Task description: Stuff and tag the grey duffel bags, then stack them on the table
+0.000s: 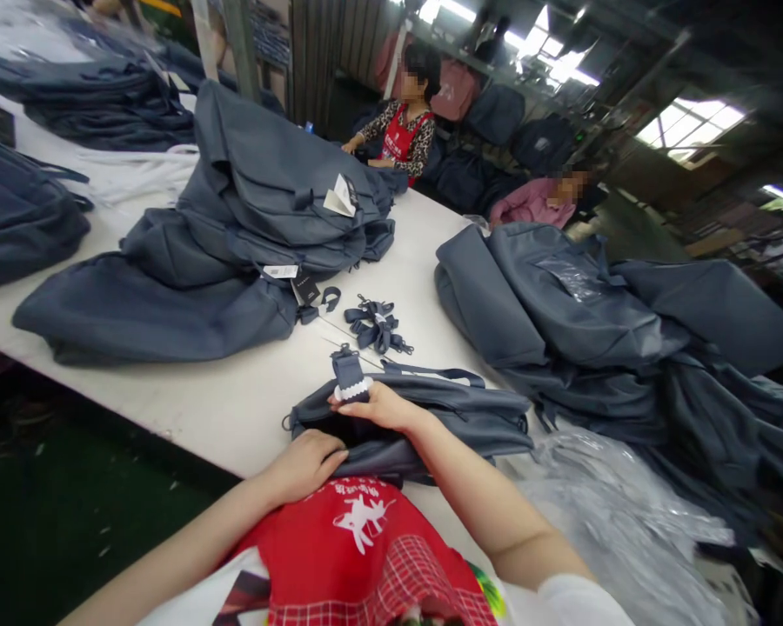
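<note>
Close to my body lies a dark blue bag (476, 409) with its opening parted. My left hand (310, 465) has its fingers closed on the near edge of that opening. Over the opening, my right hand (382, 407) grips a folded dark strap (348, 369) with a white scalloped band and a metal clip at its top. Beyond the bag, a bundle of straps with clips (377, 326) rests on the white table (235, 396).
Bags with paper tags are piled at the left (261, 191), and another pile (561, 296) stands at the right. Clear plastic bags (613, 504) lie at the near right. A person in a red apron (404, 130) and one in pink (535, 202) are beyond the table.
</note>
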A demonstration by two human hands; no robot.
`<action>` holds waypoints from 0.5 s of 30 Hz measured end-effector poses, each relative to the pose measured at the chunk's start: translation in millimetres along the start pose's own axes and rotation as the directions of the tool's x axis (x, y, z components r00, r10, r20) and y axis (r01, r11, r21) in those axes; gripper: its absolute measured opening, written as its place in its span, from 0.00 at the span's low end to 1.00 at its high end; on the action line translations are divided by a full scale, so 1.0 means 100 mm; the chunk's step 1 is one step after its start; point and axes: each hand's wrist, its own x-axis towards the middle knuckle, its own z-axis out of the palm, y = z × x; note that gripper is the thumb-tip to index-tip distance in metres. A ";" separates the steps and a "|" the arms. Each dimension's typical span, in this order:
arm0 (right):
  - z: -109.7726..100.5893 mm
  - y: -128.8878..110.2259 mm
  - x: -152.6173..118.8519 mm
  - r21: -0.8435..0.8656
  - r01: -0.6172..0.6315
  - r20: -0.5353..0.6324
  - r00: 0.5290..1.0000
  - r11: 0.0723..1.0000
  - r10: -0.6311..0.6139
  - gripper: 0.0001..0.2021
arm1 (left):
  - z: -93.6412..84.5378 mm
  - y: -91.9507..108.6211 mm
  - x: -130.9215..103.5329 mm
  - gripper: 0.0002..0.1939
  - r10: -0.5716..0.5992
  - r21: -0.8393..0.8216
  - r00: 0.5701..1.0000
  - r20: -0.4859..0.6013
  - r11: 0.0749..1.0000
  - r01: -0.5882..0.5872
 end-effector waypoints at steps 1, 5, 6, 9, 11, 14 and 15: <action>0.00 -0.01 0.07 -0.129 0.004 0.087 0.996 0.992 0.007 0.16 | -0.01 0.00 -0.03 0.21 0.005 -0.006 1.000 0.010 1.000 -0.005; 0.09 0.03 0.30 -0.704 -0.090 0.218 0.916 0.705 0.336 0.12 | -0.04 -0.08 -0.16 0.18 0.001 -0.084 1.000 -0.020 0.996 -0.003; 0.13 0.05 0.32 -0.776 -0.120 0.190 0.891 0.619 0.411 0.12 | -0.04 -0.14 -0.20 0.16 -0.015 -0.114 0.998 -0.064 0.993 0.008; 0.23 0.15 0.33 -0.835 -0.173 0.155 0.837 0.523 0.525 0.10 | -0.06 -0.45 -0.35 0.15 -0.194 -0.204 0.928 -0.319 0.970 0.133; 0.27 0.22 0.30 -0.836 -0.187 0.158 0.819 0.517 0.552 0.09 | -0.07 -0.72 -0.42 0.18 -0.305 -0.226 0.834 -0.461 0.949 0.221; 0.27 0.30 0.27 -0.834 -0.205 0.144 0.816 0.512 0.560 0.08 | -0.07 -1.07 -0.46 0.26 -0.358 -0.226 0.823 -0.442 0.932 0.285; 0.26 0.33 0.26 -0.832 -0.210 0.135 0.821 0.514 0.555 0.07 | -0.07 -1.15 -0.45 0.27 -0.370 -0.239 0.843 -0.391 0.925 0.296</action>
